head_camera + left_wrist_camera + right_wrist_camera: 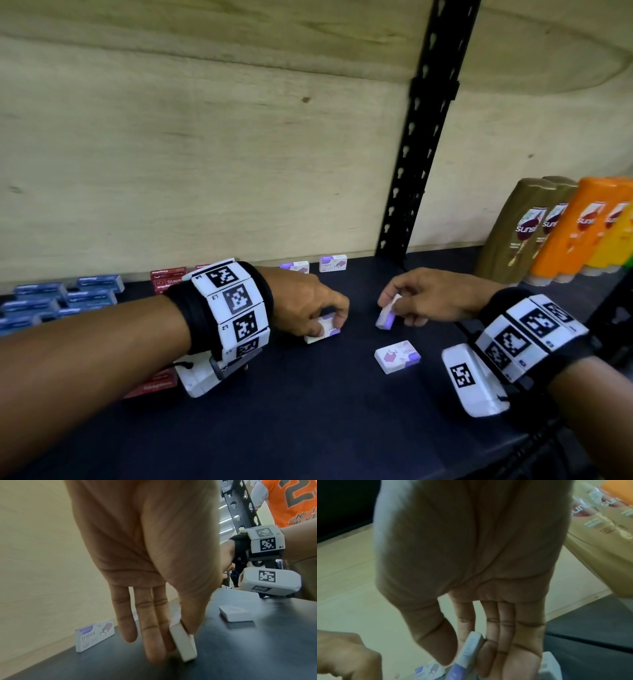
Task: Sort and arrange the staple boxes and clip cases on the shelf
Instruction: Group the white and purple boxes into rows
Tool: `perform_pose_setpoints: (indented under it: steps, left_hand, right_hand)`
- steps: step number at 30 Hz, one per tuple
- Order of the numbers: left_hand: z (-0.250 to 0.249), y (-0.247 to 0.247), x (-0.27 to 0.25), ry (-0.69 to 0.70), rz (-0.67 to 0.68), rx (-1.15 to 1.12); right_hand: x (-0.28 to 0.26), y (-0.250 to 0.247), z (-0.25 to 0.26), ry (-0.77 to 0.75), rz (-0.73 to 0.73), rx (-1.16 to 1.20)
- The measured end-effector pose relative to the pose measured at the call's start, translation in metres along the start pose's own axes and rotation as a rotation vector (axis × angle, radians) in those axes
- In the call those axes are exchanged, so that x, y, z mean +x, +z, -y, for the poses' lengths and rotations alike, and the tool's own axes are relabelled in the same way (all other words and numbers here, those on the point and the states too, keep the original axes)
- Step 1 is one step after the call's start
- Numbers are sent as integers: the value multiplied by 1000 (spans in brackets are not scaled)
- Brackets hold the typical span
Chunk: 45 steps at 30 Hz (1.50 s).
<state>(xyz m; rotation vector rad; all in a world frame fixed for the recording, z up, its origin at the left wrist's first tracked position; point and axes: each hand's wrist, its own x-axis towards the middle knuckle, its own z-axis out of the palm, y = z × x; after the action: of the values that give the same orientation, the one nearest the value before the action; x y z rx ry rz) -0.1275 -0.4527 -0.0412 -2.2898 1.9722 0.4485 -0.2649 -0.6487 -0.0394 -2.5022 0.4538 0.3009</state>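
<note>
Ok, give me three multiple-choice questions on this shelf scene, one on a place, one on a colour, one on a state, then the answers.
1. Where do the shampoo bottles stand?
A far right
B far left
C middle

2. What colour are the boxes at far left?
A green
B blue
C yellow

3. What is the loose white staple box doing?
A held by the left hand
B lying flat on the shelf
C stacked on a bottle

Answers: 1 A, they line the right edge. 2 B, blue packs. 3 B, both hands grip other boxes.

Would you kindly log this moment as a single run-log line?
left hand: grips white staple box on shelf | right hand: pinches second white box, tilted | third white box: flat, untouched
</note>
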Motion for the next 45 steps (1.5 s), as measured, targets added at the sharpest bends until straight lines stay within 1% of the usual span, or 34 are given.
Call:
perform_pose_setpoints:
  steps: [2,8,15,20,23,25,27,30,32,35,38,45]
  left_hand:
    - [-1,-1,-2,-16,1,-20]
    - [-4,-3,-5,-47,20,-21]
    - [-3,-8,-6,-41,113,6]
    - [-1,-6,-5,-83,9,130]
    - [2,-6,-2,-142,-19,267]
    - [6,-6,1,-188,-41,322]
    - [10,-7,3,-233,-30,322]
    - [16,-9,6,-348,37,276]
    - [20,-10,9,-411,41,266]
    - [25,-13,11,-467,34,296]
    - [31,-15,14,-505,17,294]
    - [37,-17,19,-503,8,298]
  right_hand:
    - [1,0,0,-6,23,-21]
    - [3,0,-4,-22,-32,-170]
    - [3,1,-4,-38,-24,-238]
    - [4,2,-6,-48,-44,-260]
    - [7,2,1,-28,-46,-254]
    - [13,2,8,-23,-54,-294]
    - [22,1,15,-31,-72,-350]
    - [39,-1,23,-42,-77,-401]
    - [51,-4,28,-52,-85,-446]
    - [67,-7,33,-79,-113,-531]
    - [83,-8,34,-89,-128,-554]
    - [101,-11,34,-55,-120,-548]
